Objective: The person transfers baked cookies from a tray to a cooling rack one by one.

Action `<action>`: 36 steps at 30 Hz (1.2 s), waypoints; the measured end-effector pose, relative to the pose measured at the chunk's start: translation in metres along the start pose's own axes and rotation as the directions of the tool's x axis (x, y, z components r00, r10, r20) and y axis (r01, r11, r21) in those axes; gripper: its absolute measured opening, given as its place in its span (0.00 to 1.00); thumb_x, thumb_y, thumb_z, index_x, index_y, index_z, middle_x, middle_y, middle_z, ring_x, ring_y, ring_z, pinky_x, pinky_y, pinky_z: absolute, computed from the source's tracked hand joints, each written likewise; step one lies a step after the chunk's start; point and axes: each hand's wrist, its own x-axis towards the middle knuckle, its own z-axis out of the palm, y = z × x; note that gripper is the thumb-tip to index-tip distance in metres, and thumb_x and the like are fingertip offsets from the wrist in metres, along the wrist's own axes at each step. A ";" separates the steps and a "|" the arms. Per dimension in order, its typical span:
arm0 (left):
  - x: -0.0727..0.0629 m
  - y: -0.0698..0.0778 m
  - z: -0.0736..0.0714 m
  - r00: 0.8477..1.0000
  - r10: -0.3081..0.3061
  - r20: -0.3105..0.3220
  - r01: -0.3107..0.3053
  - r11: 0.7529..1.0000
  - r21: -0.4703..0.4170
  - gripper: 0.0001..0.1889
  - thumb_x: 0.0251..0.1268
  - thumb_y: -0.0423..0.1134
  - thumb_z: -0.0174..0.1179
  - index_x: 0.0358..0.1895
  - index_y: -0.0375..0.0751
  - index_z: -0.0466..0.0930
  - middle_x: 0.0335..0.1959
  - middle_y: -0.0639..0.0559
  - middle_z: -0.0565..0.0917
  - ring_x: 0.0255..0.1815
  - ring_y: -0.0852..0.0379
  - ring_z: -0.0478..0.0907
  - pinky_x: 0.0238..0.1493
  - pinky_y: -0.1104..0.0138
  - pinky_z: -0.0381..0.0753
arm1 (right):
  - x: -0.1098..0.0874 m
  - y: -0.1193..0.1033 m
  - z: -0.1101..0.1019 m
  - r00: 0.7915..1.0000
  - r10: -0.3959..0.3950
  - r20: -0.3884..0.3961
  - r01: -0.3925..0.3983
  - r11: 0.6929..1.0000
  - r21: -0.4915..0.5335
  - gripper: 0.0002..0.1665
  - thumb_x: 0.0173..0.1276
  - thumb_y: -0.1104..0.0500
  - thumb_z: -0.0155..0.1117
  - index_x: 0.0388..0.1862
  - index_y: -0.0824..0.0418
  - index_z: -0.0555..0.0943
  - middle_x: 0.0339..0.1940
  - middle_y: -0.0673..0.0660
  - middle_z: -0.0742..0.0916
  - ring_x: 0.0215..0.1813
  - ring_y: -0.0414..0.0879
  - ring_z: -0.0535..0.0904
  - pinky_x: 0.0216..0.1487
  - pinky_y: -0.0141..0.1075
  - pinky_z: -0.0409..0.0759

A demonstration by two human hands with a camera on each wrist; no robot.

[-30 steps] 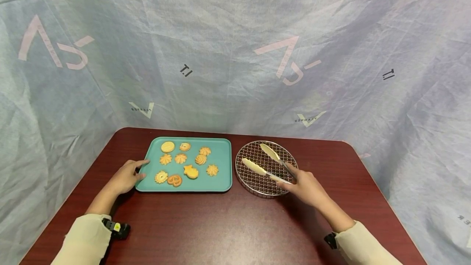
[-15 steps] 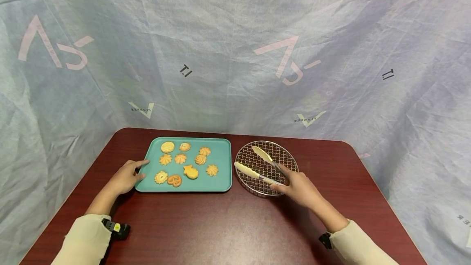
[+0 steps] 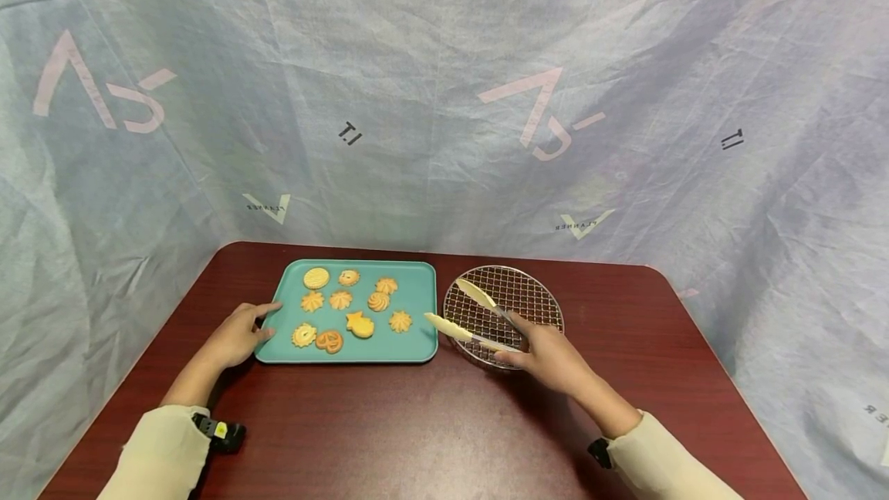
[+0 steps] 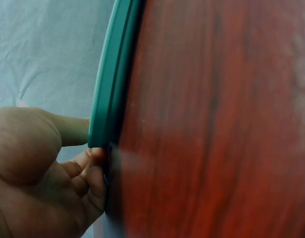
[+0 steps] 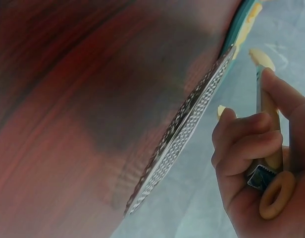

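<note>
A teal tray [image 3: 417,352] lies on the left of the table with several cookies [image 3: 359,324] spread over it. At its left edge my left hand [image 3: 239,334] pinches the rim, thumb and curled fingers around the corner in the left wrist view. My right hand [image 3: 549,353] grips a pair of tongs [image 3: 479,339], whose cream tips are spread apart with nothing between them. The lower tip hangs by the tray's right edge. Beneath the tongs is a round wire rack [image 3: 535,295], partly covered by the hand. A ring-shaped end of the tongs [image 5: 278,195] shows against my right palm.
Tray and rack sit side by side near the back of the dark red table [image 3: 389,423], a narrow gap between them. A grey printed cloth [image 3: 430,99] hangs behind and along both sides.
My right hand has moved left with the spread tongs, from above the rack toward the tray's right edge. The left hand, tray and cookies have stayed where they were.
</note>
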 end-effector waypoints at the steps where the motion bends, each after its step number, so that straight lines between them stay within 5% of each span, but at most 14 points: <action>1: 0.000 0.000 0.000 1.000 0.000 0.000 0.000 1.000 0.000 0.28 0.75 0.27 0.57 0.74 0.23 0.65 0.60 0.21 0.66 0.31 0.51 0.68 0.31 0.61 0.70 | 0.001 -0.002 0.001 1.000 -0.009 0.000 0.009 1.000 -0.004 0.49 0.65 0.41 0.75 0.77 0.64 0.70 0.17 0.44 0.73 0.22 0.39 0.67 0.33 0.38 0.73; 36: 0.000 -0.001 0.002 1.000 0.017 -0.026 -0.017 1.000 0.013 0.28 0.74 0.26 0.59 0.73 0.23 0.66 0.59 0.21 0.68 0.31 0.51 0.68 0.30 0.62 0.70 | 0.017 -0.046 0.025 0.991 -0.127 0.048 0.130 0.990 -0.059 0.47 0.66 0.42 0.75 0.77 0.62 0.72 0.17 0.44 0.75 0.21 0.38 0.68 0.26 0.37 0.71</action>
